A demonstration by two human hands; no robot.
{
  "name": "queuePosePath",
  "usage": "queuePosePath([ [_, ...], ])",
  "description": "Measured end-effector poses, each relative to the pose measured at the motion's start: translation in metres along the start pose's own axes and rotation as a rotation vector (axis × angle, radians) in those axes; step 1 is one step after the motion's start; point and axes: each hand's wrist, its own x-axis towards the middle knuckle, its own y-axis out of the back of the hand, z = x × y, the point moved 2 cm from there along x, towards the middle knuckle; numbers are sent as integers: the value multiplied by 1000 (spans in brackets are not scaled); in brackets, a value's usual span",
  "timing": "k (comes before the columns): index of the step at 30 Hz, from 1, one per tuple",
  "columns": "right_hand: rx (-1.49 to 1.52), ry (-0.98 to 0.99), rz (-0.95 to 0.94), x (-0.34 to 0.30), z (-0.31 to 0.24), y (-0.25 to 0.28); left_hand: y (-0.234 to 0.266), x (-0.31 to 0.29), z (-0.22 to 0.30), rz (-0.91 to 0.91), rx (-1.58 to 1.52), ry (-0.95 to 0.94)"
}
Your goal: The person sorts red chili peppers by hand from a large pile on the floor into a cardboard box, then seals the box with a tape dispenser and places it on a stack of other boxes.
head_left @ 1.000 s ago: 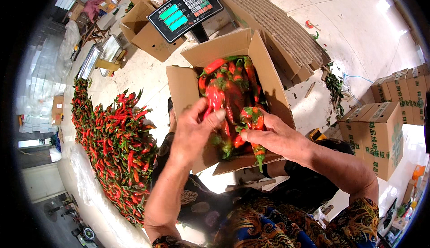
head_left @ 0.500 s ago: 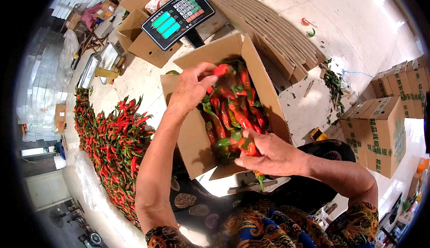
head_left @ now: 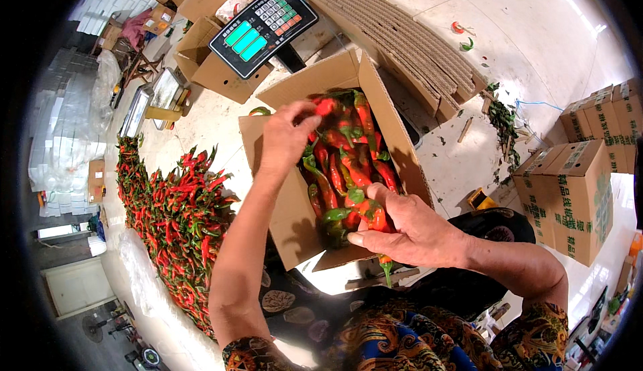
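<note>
The left hand (head_left: 287, 136) has moved from the near middle of the box (head_left: 295, 217) to its far left corner, where the fingertips now pinch a red chili (head_left: 326, 106) at the top of the load. A moment ago both hands were bunched together over the near end; now they are spread to opposite ends of the box. The right hand (head_left: 408, 227) has stayed at the near rim, its grip clenched on a small bunch of red and green chilies (head_left: 365, 213), one green-tipped pod hanging below the palm outside the box. The spread suggests the chilies are being levelled and tucked into the corners, with the box already close to full.

The chilies fill the box from its near wall to its far flap, lying mostly lengthwise, red with green stems. The box sits open on a dark platform just in front of the person's knees. Just beyond the box stands a scale display (head_left: 262, 28) with green readouts. To the right of the box lies a stack of flat cardboard (head_left: 402, 36) on the pale floor (head_left: 536, 43), with leaf scraps scattered near it. Farther right stand sealed cartons (head_left: 569, 197). To the left of the box a long heap of chilies (head_left: 177, 224) runs along the floor, and beyond it are more open cartons.
</note>
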Motion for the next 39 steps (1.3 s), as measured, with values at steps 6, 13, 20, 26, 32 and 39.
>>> queuePosePath([
  [6, 3, -106, -96, -3, -2, 2, -12, 5, 3, -38, 256, -39],
  [13, 20, -146, -160, 3, 1, -5, -37, 13, 1, 16, 376, -136],
  [20, -3, -41, -53, 2, 24, -19, -46, 24, 6, 42, 337, -172],
  [26, 200, -227, -123, 16, 15, -7, -29, 8, 21, 73, 246, -132],
  [32, 337, -299, 22, 16, 23, 3, 9, -62, 80, -415, -531, 119],
  [39, 58, -200, 95, 24, 12, 0, 21, -102, 82, -406, -876, 319],
])
